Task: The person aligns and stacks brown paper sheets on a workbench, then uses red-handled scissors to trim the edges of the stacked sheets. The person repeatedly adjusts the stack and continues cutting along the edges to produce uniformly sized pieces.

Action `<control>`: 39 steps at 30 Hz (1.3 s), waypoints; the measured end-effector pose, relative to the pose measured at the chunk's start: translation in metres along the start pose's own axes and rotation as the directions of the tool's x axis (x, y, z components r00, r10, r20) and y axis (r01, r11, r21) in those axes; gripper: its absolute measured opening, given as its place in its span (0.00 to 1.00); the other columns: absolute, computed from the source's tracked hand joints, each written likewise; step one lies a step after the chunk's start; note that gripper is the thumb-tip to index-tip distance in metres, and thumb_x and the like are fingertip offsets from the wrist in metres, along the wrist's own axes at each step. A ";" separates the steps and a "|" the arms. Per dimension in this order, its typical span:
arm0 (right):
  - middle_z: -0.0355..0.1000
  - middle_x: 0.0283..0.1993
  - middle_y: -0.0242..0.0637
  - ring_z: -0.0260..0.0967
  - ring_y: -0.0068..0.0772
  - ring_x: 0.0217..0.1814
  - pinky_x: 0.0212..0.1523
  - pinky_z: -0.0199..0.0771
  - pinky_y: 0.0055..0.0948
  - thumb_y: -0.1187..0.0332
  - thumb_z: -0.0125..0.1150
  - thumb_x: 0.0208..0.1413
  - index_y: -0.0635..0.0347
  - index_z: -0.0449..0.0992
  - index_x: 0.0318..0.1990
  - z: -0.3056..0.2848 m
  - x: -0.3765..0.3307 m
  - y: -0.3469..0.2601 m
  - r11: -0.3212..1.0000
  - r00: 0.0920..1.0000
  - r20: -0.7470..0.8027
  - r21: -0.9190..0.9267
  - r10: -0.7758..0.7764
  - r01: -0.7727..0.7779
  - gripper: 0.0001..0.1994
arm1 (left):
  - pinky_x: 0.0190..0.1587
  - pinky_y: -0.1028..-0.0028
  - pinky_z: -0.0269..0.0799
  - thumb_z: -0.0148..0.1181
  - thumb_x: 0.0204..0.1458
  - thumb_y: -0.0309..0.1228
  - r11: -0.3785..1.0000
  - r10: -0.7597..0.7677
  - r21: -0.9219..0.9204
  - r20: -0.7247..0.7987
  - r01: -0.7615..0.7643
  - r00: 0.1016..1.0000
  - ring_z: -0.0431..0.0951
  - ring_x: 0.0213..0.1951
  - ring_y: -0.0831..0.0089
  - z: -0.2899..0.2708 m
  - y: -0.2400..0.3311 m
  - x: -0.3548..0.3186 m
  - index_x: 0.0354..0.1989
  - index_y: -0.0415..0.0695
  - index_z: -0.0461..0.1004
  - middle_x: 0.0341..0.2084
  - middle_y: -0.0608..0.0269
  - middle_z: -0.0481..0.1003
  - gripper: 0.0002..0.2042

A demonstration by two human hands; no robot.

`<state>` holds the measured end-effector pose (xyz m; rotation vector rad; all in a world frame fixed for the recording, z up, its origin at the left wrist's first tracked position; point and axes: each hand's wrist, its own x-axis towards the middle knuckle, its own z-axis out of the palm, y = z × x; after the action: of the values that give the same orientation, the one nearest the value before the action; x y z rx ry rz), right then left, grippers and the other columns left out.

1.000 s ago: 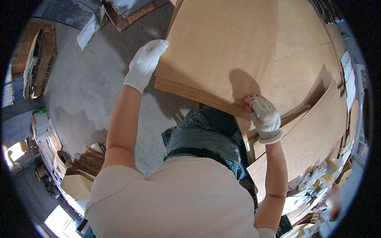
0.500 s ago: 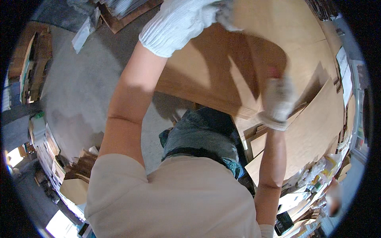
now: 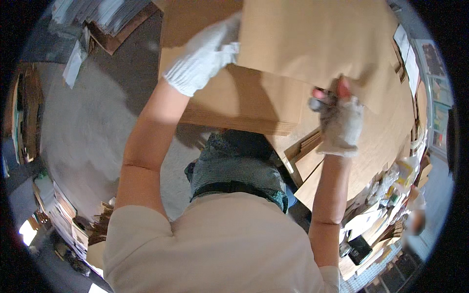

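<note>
My left hand, in a white knitted glove, is closed on the left edge of a brown cardboard sheet. Its fingertips are hidden behind that sheet. Below lies a stack of brown cardboard sheets, squared up at its near edge. My right hand wears a soiled whitish glove and is closed around a small dark tool with red and grey parts. The tool is blurred, so its kind is unclear. This hand is beside the near right part of the held sheet.
More cardboard sheets lie to the right, with plastic bags and clutter beyond. Bundled sheets stand at the far left above the grey concrete floor. Another person shows blurred at the right edge.
My left hand has come down and left, bringing the cardboard sheet's edge over the stack. My right hand has turned, showing the small tool. The whole view has shifted slightly.
</note>
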<state>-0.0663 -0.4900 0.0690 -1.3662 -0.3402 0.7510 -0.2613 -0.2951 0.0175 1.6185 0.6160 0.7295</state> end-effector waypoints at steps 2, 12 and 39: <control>0.77 0.27 0.35 0.80 0.34 0.27 0.26 0.81 0.32 0.59 0.60 0.65 0.59 0.78 0.36 0.008 -0.006 0.025 0.998 0.998 0.048 -0.061 0.031 -0.028 0.12 | 0.51 0.67 0.75 0.50 0.62 0.58 0.961 -0.119 -0.266 -0.162 0.073 0.979 0.79 0.46 0.67 -0.006 0.010 0.002 0.60 0.38 0.70 0.49 0.55 0.77 0.33; 0.78 0.45 0.41 0.77 0.29 0.44 0.48 0.78 0.30 0.63 0.53 0.68 0.70 0.73 0.52 0.008 -0.091 0.179 0.808 0.586 0.583 -0.536 0.563 -0.244 0.16 | 0.28 0.77 0.71 0.60 0.61 0.34 0.844 -0.522 0.030 -0.188 0.536 0.832 0.75 0.25 0.79 -0.098 -0.047 -0.038 0.42 0.43 0.76 0.26 0.68 0.77 0.08; 0.72 0.53 0.61 0.71 0.61 0.56 0.57 0.72 0.49 0.57 0.61 0.56 0.64 0.65 0.60 -0.040 -0.018 0.070 0.469 0.974 -0.090 -0.864 0.209 -0.180 0.28 | 0.62 0.62 0.64 0.62 0.59 0.41 0.752 -0.362 0.451 -0.325 0.480 0.874 0.70 0.59 0.60 -0.101 -0.040 -0.074 0.61 0.39 0.68 0.60 0.55 0.69 0.26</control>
<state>-0.0734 -0.5305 -0.0024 -2.4193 -0.6546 0.8167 -0.3862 -0.2766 -0.0206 1.7961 1.3950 0.4099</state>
